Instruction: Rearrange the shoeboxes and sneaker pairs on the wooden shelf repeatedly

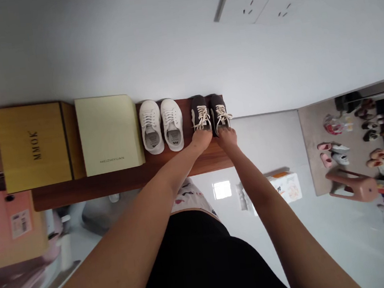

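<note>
View: head
Grip: left hand point(201, 139) and right hand point(227, 136) each curl over 1 heel of the dark shoes point(199, 109), fingers pressed onto the rim.
Place: on the shelf point(113, 184) under the grip; white shoes point(151, 125) just left of it.
Axis: heel-to-toe, toes pointing away from the hands, toward the wall.
Doing it well: likely best to move both heels evenly, so the 2 shoes stay parallel.

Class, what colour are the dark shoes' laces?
The laces are cream; head view shows them best.
</note>
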`<state>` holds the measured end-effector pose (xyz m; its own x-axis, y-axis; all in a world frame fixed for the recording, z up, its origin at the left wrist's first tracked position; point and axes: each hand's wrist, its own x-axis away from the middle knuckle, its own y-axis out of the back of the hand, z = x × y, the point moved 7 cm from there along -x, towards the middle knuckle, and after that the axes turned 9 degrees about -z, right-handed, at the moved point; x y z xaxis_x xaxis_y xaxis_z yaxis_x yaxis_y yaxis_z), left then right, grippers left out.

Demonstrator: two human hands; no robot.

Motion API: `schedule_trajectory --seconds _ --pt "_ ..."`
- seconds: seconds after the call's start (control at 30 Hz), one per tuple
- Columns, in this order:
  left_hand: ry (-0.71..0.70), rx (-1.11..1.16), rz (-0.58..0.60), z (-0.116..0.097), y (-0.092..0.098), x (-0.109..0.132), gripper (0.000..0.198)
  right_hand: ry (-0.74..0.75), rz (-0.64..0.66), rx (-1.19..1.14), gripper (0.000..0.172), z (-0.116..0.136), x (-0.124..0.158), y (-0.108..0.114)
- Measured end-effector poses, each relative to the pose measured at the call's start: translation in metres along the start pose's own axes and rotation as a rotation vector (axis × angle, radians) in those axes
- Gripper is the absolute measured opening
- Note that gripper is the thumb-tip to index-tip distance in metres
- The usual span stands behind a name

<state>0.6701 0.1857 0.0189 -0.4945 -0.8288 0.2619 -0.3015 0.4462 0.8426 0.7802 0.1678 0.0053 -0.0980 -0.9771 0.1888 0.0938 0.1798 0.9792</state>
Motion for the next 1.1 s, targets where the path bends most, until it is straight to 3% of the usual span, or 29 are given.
schedule_trajectory --seconds 0.1,0.2,0.27,0.33,0.4,0.47,0.6,0.7,0.8,0.93,1.0,1.1 --pt "-0.025 0.055 -0.082 -0.005 0.023 0.014 0.025 -0.037 -0.148 -0.079 0.027 0.005 0.015 0.025" --pt "-0.079 0.254 -0.187 0.002 0.057 0.052 0.023 -0.037 -0.288 -0.234 0.028 0.014 0.042 0.052" --pt "-0.021 0.37 -0.235 0.024 0.076 0.093 0.022 -0.009 -0.346 -0.366 0.031 0.024 0.064 0.063" --pt "0.159 0.406 -0.274 0.061 0.086 0.143 0.019 0.004 -0.349 -0.497 0.033 0.039 0.087 0.064" --pt "0.366 0.433 -0.282 0.102 0.084 0.198 0.021 -0.031 -0.255 -0.591 0.033 0.057 0.107 0.049" --pt "0.568 0.514 -0.325 0.143 0.074 0.253 0.028 -0.013 -0.031 -0.604 0.028 0.083 0.126 0.022" --pt "1.003 0.828 -0.573 0.221 0.05 0.348 0.031 0.177 0.467 -0.575 0.023 0.151 0.167 -0.03" --pt "1.312 1.199 -0.87 0.279 0.044 0.396 0.02 0.151 0.571 -0.761 0.023 0.202 0.18 -0.048" --pt "1.465 1.462 -1.077 0.336 0.057 0.414 0.016 -0.147 0.591 -1.046 0.023 0.252 0.177 -0.065" --pt "1.562 1.489 -1.051 0.406 0.084 0.413 0.011 -0.615 0.606 -1.392 0.033 0.325 0.163 -0.091" --pt "1.556 1.489 -1.005 0.43 0.091 0.409 0.016 -0.737 0.5 -1.488 0.043 0.356 0.152 -0.097" --pt "1.481 1.507 -0.962 0.449 0.095 0.405 0.022 -0.841 0.183 -1.567 0.054 0.382 0.14 -0.095"
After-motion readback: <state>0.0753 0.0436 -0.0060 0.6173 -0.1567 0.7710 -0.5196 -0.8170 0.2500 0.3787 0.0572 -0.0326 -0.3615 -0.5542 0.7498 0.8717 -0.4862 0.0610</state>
